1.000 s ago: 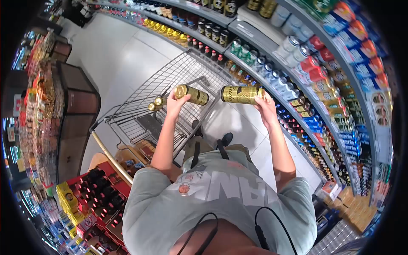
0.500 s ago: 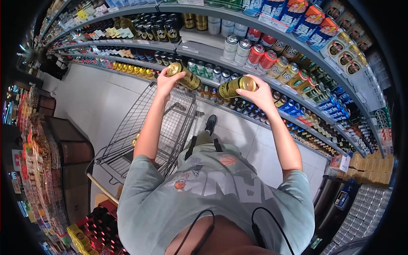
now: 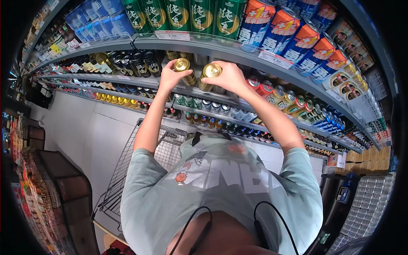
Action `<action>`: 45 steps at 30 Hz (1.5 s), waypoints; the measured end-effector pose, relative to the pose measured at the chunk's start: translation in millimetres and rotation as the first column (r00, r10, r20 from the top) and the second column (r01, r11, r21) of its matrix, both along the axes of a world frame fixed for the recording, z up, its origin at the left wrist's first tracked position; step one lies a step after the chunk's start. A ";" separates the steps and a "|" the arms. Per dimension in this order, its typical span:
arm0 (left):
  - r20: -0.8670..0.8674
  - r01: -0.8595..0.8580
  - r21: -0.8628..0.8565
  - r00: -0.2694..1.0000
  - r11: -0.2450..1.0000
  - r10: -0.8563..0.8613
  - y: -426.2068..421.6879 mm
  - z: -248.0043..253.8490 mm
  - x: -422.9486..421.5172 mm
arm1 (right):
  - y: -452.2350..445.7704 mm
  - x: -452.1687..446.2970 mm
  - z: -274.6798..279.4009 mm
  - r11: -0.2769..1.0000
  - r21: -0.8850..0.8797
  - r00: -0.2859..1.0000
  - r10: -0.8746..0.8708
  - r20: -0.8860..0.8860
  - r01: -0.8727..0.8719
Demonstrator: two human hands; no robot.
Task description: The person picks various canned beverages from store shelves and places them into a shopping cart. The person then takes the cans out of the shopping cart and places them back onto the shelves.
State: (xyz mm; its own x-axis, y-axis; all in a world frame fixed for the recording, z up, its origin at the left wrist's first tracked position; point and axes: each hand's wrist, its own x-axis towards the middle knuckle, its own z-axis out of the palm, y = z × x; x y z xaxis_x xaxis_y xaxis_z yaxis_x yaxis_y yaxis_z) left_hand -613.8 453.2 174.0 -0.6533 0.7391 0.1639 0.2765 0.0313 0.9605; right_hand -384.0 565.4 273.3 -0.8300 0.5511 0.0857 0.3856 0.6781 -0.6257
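My left hand (image 3: 173, 76) is closed around a gold beer can (image 3: 182, 65), its round top facing up toward me. A second gold beer can (image 3: 212, 70) is gripped in my right hand (image 3: 229, 77), thumb across its near side. Both cans are close to upright, a small gap apart, at a shelf (image 3: 193, 91) of the drinks rack. More gold cans (image 3: 173, 55) stand just behind the left one. My fingers partly cover both cans, and I cannot tell whether their bases touch the shelf.
Green cans (image 3: 178, 17) and blue-and-orange cans (image 3: 284, 32) line the shelf above. Red cans (image 3: 265, 88) stand right of my right hand. A wire shopping cart (image 3: 114, 182) is at my left, near a dark display stand (image 3: 70, 191). Stacked cans (image 3: 361, 212) are at lower right.
Both hands have moved up and forward from above the cart side to the shelf, carrying the gold cans. The cans have turned from tilted to nearly upright and come closer together.
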 end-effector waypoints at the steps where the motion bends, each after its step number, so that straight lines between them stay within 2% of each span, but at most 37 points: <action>1: -0.024 -0.011 -0.024 1.000 1.000 0.010 5.5 -6.1 -8.3 | 6.5 -10.7 -5.7 1.000 0.003 1.000 -0.001 0.012 0.001; 3: -0.016 0.044 -0.050 0.999 0.998 -0.044 12.7 -14.0 -22.1 | 20.2 -31.8 -18.7 1.000 0.003 0.999 -0.001 0.042 0.001; 4: -0.011 0.069 -0.063 0.997 0.996 -0.070 15.4 -17.6 -27.8 | 26.5 -41.4 -21.4 0.998 -0.065 0.983 0.031 0.179 -0.019; 7: 0.040 0.109 -0.073 0.994 0.991 -0.106 25.5 -33.8 -36.2 | 46.8 -61.0 -65.5 0.995 0.032 0.993 0.096 -0.062 -0.094; 8: 0.088 0.140 -0.090 0.987 0.986 -0.132 28.3 -35.3 -37.1 | 51.8 -65.4 -69.0 0.990 -0.045 0.991 0.134 -0.022 -0.135; 11: 0.025 0.180 -0.203 0.984 0.963 -0.179 35.0 -39.1 -36.9 | 65.0 -74.3 -94.4 0.988 -0.001 0.988 0.156 -0.005 -0.156; 12: 0.039 0.219 -0.182 0.976 0.958 -0.216 36.7 -42.4 -35.4 | 66.7 -74.1 -99.6 0.984 0.033 0.984 0.175 -0.047 -0.173; 15: 0.019 0.244 -0.223 0.969 0.944 -0.246 39.1 -34.8 -25.8 | 72.3 -72.9 -99.8 0.973 0.018 0.970 0.227 0.087 -0.229; 18: 0.003 0.301 -0.199 0.952 0.933 -0.306 39.2 -23.3 -20.2 | 68.6 -73.4 -89.4 0.982 -0.026 0.966 0.189 0.177 -0.187; 20: -0.003 0.288 -0.225 0.955 0.931 -0.296 41.2 -24.3 -20.2 | 77.2 -76.9 -105.3 0.969 -0.114 0.969 0.231 0.090 -0.220; 22: -0.044 0.303 -0.177 0.948 0.936 -0.315 42.7 -30.3 -21.0 | 92.7 -80.9 -137.4 0.941 -0.197 0.962 0.270 -0.048 -0.274; 24: -0.094 0.305 -0.169 0.942 0.937 -0.323 42.4 -35.6 -22.3 | 89.6 -77.4 -127.5 0.933 -0.191 0.951 0.290 -0.104 -0.305; 25: -0.062 0.303 -0.154 0.947 0.940 -0.316 41.5 -38.1 -21.7 | 87.6 -75.8 -122.0 0.928 -0.188 0.945 0.300 -0.131 -0.321; 28: 0.039 0.333 -0.129 0.943 0.934 -0.330 33.3 -40.7 -15.5 | 64.8 -65.8 -98.7 0.981 0.094 0.983 0.161 0.089 -0.169; 29: 0.005 0.273 -0.114 0.962 0.955 -0.274 30.4 -52.8 -16.0 | 54.6 -60.3 -85.5 0.972 0.197 0.983 0.101 0.152 -0.130; 30: -0.028 0.211 -0.098 0.976 0.973 -0.214 29.2 -74.0 -19.0 | 41.0 -51.9 -58.2 0.993 0.046 0.953 0.089 0.290 -0.107; 31: -0.060 0.146 -0.080 0.987 0.986 -0.151 26.4 -85.9 -19.3 | 26.4 -38.6 -35.7 0.978 0.119 0.957 0.136 0.258 -0.172; 32: -0.014 0.097 -0.080 0.995 0.992 -0.098 9.6 -66.5 -4.4 | 11.3 -22.9 -13.3 0.953 0.192 0.955 0.189 0.229 -0.235; 33: -0.004 0.037 -0.008 0.999 0.999 -0.037 -1.9 -79.3 -0.8 | -1.8 -6.0 14.7 0.927 -0.003 0.917 0.371 0.147 -0.375; 34: 0.171 -0.027 0.034 0.985 0.999 0.021 -17.9 -79.7 8.5 | -14.0 12.2 43.4 0.840 -0.184 0.851 0.524 0.032 -0.510; 35: 0.342 -0.099 0.066 0.937 0.993 0.071 -36.9 -80.6 21.1 | -26.7 31.2 67.9 0.671 -0.116 0.681 0.719 -0.138 -0.732; 36: 0.414 -0.156 0.037 0.901 0.987 0.127 -56.9 -86.6 34.5 | -40.5 54.4 86.5 0.527 -0.184 0.554 0.737 -0.387 -0.830; 37: 0.483 -0.212 0.003 0.856 0.977 0.184 -78.1 -98.5 48.6 | -55.0 79.8 112.4 0.413 -0.146 0.421 0.723 -0.548 -0.899; 38: 0.531 -0.259 0.001 0.819 0.966 0.219 -99.5 -127.1 61.4 | -68.9 101.2 133.9 0.331 -0.112 0.320 0.682 -0.657 -0.937; 39: 0.583 -0.271 -0.051 0.774 0.961 0.249 -120.7 -140.6 77.8 | -86.0 122.9 154.8 0.319 -0.074 0.268 0.624 -0.734 -0.945; 41: 0.616 -0.286 -0.119 0.730 0.951 0.296 -168.6 -167.5 119.4 | -122.0 161.6 190.6 0.374 -0.016 0.220 0.510 -0.832 -0.927; 42: 0.640 -0.290 -0.146 0.701 0.946 0.314 -190.8 -175.6 142.0 | -133.9 167.4 202.6 0.355 0.060 0.135 0.498 -0.857 -0.933; 43: 0.664 -0.295 -0.175 0.669 0.939 0.334 -212.4 -181.2 164.9 | -134.0 153.0 204.7 0.152 0.300 -0.184 0.514 -0.838 -0.942; 44: 0.686 -0.321 -0.183 0.635 0.929 0.354 -231.6 -185.9 186.1 | -142.4 148.9 205.9 0.082 0.368 -0.290 0.468 -0.835 -0.926; 45: 0.708 -0.343 -0.194 0.599 0.919 0.374 -247.1 -179.4 207.8 | -151.3 153.9 203.8 0.072 0.368 -0.305 0.425 -0.852 -0.927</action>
